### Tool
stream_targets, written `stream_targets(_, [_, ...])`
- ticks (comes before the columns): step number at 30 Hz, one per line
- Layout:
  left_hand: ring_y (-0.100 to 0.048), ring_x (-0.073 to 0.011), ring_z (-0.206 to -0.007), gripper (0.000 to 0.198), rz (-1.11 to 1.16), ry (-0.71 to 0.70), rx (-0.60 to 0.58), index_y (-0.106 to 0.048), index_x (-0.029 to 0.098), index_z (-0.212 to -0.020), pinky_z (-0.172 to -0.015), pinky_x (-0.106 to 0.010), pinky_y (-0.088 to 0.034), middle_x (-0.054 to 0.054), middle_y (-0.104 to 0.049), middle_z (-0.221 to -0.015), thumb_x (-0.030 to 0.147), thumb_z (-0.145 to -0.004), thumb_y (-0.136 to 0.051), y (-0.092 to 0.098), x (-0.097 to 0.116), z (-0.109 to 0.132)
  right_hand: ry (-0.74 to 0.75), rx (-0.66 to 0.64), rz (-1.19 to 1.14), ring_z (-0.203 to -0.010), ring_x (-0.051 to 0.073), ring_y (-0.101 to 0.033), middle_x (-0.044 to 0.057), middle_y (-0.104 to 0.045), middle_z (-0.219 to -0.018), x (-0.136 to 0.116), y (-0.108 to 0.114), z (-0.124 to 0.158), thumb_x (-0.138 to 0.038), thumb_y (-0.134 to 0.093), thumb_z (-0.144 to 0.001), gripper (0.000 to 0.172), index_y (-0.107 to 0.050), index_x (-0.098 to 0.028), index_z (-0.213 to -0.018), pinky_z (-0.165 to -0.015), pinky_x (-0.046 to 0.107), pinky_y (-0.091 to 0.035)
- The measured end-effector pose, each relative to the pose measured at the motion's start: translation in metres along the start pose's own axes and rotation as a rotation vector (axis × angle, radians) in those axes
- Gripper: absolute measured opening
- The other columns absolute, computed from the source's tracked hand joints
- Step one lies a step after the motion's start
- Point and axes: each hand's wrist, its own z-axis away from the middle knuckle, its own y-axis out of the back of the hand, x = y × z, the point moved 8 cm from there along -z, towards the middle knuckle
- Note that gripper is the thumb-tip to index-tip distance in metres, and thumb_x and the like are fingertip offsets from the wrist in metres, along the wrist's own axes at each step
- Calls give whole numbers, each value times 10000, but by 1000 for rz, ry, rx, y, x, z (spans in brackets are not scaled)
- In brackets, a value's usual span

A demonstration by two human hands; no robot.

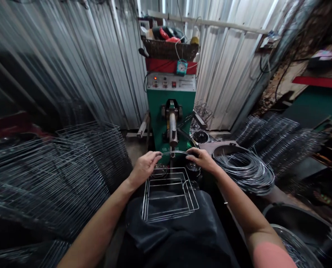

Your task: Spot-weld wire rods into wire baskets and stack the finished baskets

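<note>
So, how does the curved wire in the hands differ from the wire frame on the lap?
The curved wire bows in an arc; the wire frame is four-sided. The left hand and right hand hold the curved wire, while the wire frame rests on the lap. The curved wire looks smaller than the wire frame. Both look metallic.

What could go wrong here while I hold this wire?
Your left hand and right hand hold the curved wire near the metal arm, so pinching is possible. The glowing panel light suggests the green machine is powered, perhaps raising that risk. The wire frame over your apron is in neither hand and might slip.
</note>
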Motion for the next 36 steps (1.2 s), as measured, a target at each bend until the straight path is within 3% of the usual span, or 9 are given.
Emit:
stream_targets(3, [-597, -167, -801, 302, 10, 62, -23, -613, 163, -912, -740, -268, -469, -50, -642, -833, 376, -851, -409, 5, -13, -10, 10, 82, -51, -582, 121, -518, -2, -593, -675, 18, 6, 2, -410, -465, -836, 340, -610, -142, -988, -589, 222, -407])
stream_targets(7, [-482, -98, -461, 362, 176, 294, -261, -568, 184, -1076, -446, -212, -422, 43, -477, -574, 397, -835, -402, -27, -44, -15, 57, 198, 37, -690, 143, -560, 33, -628, -774, 32, -3, -2, -391, -434, -858, 319, -623, -152, -953, -677, 234, -420])
stream_targets(11, [-378, -66, -384, 424, 334, 471, -382, -524, 163, -1148, -371, -193, -384, 75, -361, -537, 401, -810, -427, -65, -74, -3, -5, 109, 113, -656, 140, -563, 28, -630, -738, 57, -29, -3, -343, -450, -853, 262, -623, -158, -919, -655, 222, -418])
stream_targets(15, [-361, -66, -375, 477, 380, 552, -429, -539, 142, -1135, -359, -183, -364, 84, -337, -491, 459, -790, -450, -93, -97, 11, -104, -17, 258, -616, 145, -571, 25, -632, -705, 83, -54, 6, -280, -429, -878, 226, -607, -174, -969, -599, 215, -404])
stream_targets(19, [-454, -90, -404, 472, 260, 470, -444, -537, 163, -1184, -412, -214, -407, 29, -534, -577, 428, -814, -413, -105, -110, 11, -131, -112, 365, -751, 183, -625, 62, -674, -845, 95, -69, 8, -218, -405, -896, 272, -562, -192, -1116, -650, 227, -418])
stream_targets(21, [-582, -131, -583, 440, 142, 334, -438, -550, 183, -1187, -575, -236, -473, -20, -651, -743, 389, -831, -394, -106, -111, 3, -127, -149, 390, -830, 191, -631, 69, -677, -925, 98, -74, 4, -177, -399, -892, 320, -530, -208, -1183, -688, 228, -424])
stream_targets(24, [-622, -173, -854, 417, -43, 186, -458, -546, 207, -1202, -788, -258, -451, -44, -683, -973, 343, -847, -376, -107, -114, -6, -132, -179, 393, -858, 190, -635, 68, -678, -960, 105, -80, -5, -177, -390, -900, 340, -516, -221, -1212, -709, 225, -432])
stream_targets(29, [-641, -170, -817, 400, -223, 146, -525, -540, 217, -1200, -742, -236, -447, -49, -697, -928, 308, -857, -355, -111, -128, -14, -145, -201, 379, -869, 201, -640, 80, -681, -963, 120, -91, -18, -196, -395, -909, 325, -528, -207, -1206, -714, 233, -445])
stream_targets(36, [-638, -167, -807, 378, -154, 196, -530, -555, 220, -1155, -715, -226, -438, -45, -695, -912, 325, -862, -340, -109, -129, -15, -139, -214, 338, -864, 187, -644, 63, -686, -960, 127, -94, -26, -205, -416, -906, 300, -547, -216, -1176, -715, 218, -446])
